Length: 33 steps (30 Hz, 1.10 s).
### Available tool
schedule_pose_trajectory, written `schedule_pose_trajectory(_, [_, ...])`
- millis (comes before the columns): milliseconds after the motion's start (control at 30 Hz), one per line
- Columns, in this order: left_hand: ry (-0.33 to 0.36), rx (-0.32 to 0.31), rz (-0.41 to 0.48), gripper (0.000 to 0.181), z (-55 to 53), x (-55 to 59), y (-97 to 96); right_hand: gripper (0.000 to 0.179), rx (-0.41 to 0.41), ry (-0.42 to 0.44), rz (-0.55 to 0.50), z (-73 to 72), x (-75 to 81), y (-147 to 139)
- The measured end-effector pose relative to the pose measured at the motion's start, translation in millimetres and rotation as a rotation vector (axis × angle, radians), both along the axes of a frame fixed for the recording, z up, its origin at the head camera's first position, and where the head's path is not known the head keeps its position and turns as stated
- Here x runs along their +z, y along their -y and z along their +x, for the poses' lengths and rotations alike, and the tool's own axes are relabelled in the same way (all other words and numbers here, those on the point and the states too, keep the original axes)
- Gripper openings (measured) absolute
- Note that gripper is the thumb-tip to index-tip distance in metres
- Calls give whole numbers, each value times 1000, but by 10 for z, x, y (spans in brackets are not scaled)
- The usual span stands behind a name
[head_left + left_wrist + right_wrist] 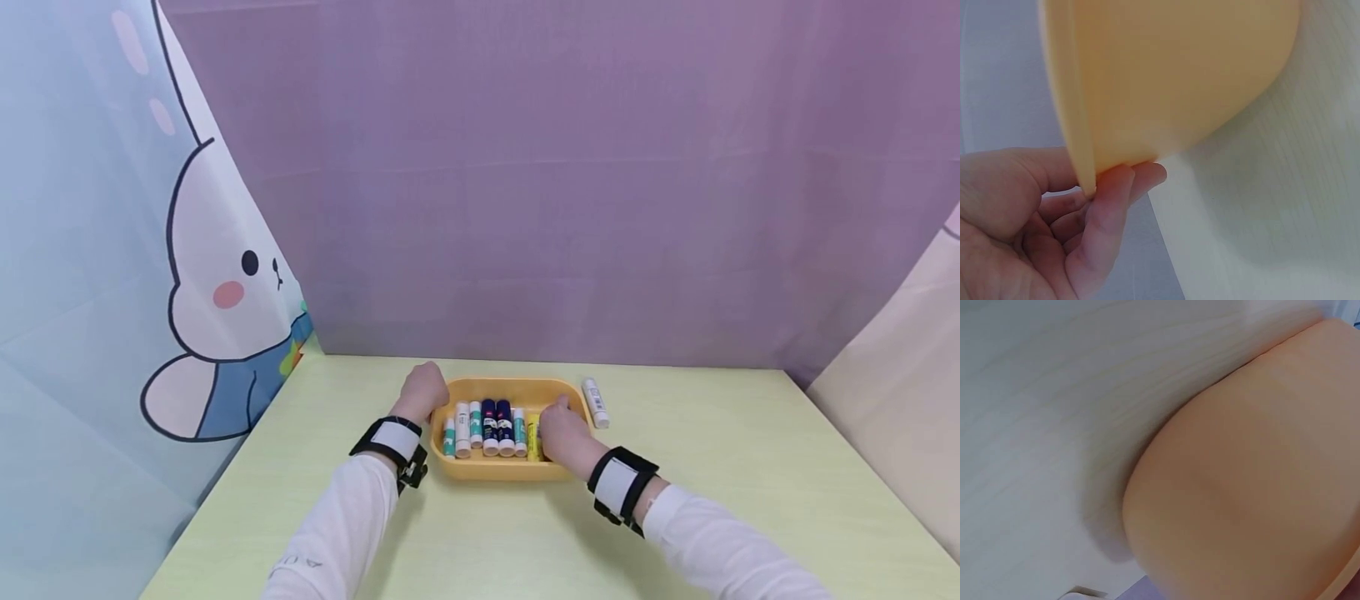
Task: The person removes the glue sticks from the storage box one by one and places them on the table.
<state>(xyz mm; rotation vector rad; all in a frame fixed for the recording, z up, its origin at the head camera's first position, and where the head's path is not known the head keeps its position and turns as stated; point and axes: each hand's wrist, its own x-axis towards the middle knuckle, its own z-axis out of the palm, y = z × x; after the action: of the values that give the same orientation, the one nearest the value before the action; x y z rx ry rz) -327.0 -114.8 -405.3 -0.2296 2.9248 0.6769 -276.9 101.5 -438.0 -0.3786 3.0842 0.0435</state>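
Plainly, the green table point(495, 546) bears an orange tray point(502, 472), its left rim pinched by the left hand point(423, 392). The right hand point(570, 437) bends over the tray's right end, any hold hidden; tubes point(491, 427) lie inside, another tube point(596, 403) just outside.

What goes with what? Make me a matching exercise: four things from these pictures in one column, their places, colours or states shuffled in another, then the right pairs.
Things
1. Left hand
2. Yellow tube
3. Lone tube
4. Big cloth

Places, colours, states
A. Purple, behind the table
B. Lying on the table, outside the tray
C. Pinching the tray's rim
D. Inside the tray

Right pairs: 1-C, 2-D, 3-B, 4-A
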Motion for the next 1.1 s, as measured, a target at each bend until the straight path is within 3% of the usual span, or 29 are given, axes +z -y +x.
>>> schedule_pose_trajectory(300, [7, 17, 0, 9, -7, -10, 8, 19, 9, -22, -24, -22, -22, -8])
schedule_pose_trajectory(467, [-16, -3, -48, 8, -2, -7, 13, 22, -10, 26, -48, -35, -1, -12])
schedule_pose_trajectory(600, [-22, -12, -63, 8, 4, 4, 18, 27, -16, 83, -70, -52, 85, -27])
schedule_pose_trajectory(867, [-5, -1, -56, 9, -9, 9, 8, 35, -86, 196, -239, -72, 301, -88])
schedule_pose_trajectory(1100, [-2, 2, -46, 11, -37, -26, -19, 43, -104, 242, -259, -99, 568, -168])
